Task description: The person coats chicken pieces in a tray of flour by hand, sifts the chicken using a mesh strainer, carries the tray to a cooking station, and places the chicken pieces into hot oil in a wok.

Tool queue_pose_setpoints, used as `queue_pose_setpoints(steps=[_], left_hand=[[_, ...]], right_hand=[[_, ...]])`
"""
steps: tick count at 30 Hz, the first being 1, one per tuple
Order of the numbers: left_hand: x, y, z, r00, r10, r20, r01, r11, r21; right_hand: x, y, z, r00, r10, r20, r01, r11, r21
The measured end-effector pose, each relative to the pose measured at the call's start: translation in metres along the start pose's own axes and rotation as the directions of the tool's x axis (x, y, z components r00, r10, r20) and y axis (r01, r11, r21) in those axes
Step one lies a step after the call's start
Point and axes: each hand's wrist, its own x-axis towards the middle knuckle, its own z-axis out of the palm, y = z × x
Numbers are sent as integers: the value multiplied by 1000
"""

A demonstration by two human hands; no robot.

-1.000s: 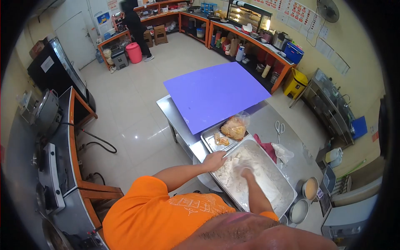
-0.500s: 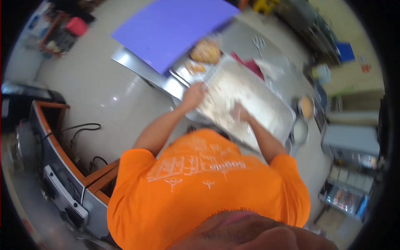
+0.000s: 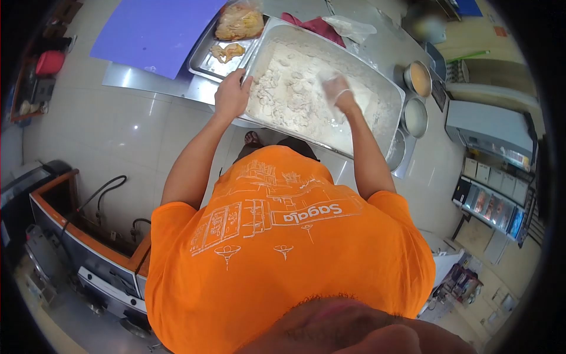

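A large metal tray holds white flour with lumpy coated pieces gathered toward its left part. My left hand is closed round the tray's left edge. Over the flour in the right part of the tray is my right hand, dusted white and smeared by motion; its fingers cannot be made out. A smaller metal tray touches the big one at the upper left. It carries a plastic bag of raw meat and a loose yellowish piece.
A purple board covers the table's left end. Behind the big tray lie a dark red cloth and a clear plastic bag. Right of it stand a bowl of orange liquid and a bowl of whitish liquid.
The view has tilted down, bringing the tray higher in the frame. My right hand has shifted rightward over the flour. My left hand keeps hold of the tray's edge.
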Motion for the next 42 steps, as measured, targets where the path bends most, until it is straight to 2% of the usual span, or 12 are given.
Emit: queue_pose_setpoints(steps=[6,8,10,14,19,20,22,24,28,35,38,42], left_hand=[[0,1,1,999,-51,7,51,999,10],[0,0,4,999,-37,-22,37,999,15],[-1,-2,5,999,-45,-9,46,999,28],[-2,1,5,1000,-23,19,23,1000,-4],[-11,-10,10,1000,23,8,-23,997,-70],[-18,-18,18,1000,2,0,-2,997,-74],[-45,-21,45,996,-59,-70,50,991,-121],[-73,-58,128,969,24,-245,-70,981,-179],[-122,7,175,987,-152,54,160,895,-416],[-143,13,203,986,-161,-43,114,840,-531],[-108,17,197,967,-228,-117,119,802,-585],[-152,1,231,958,-215,-190,78,833,-548]], right_hand=[[-71,19,-44,967,69,246,-211,757,618],[-85,87,-62,985,-149,-92,133,978,-161],[-122,105,-86,912,220,-346,-323,905,-276],[-173,217,-50,826,480,-296,-517,854,-59],[-202,293,-70,950,212,-229,-248,959,-140],[-210,282,-94,928,74,-366,-197,929,-312],[-238,108,-207,819,463,-337,-438,886,152],[-245,74,-267,941,130,-313,-35,956,291],[-221,65,-347,944,-112,-312,-38,898,-438],[-212,68,-362,943,-114,-313,13,951,-308],[-174,112,-406,884,-428,-188,139,624,-769],[-214,60,-379,948,-308,-74,223,813,-538]])
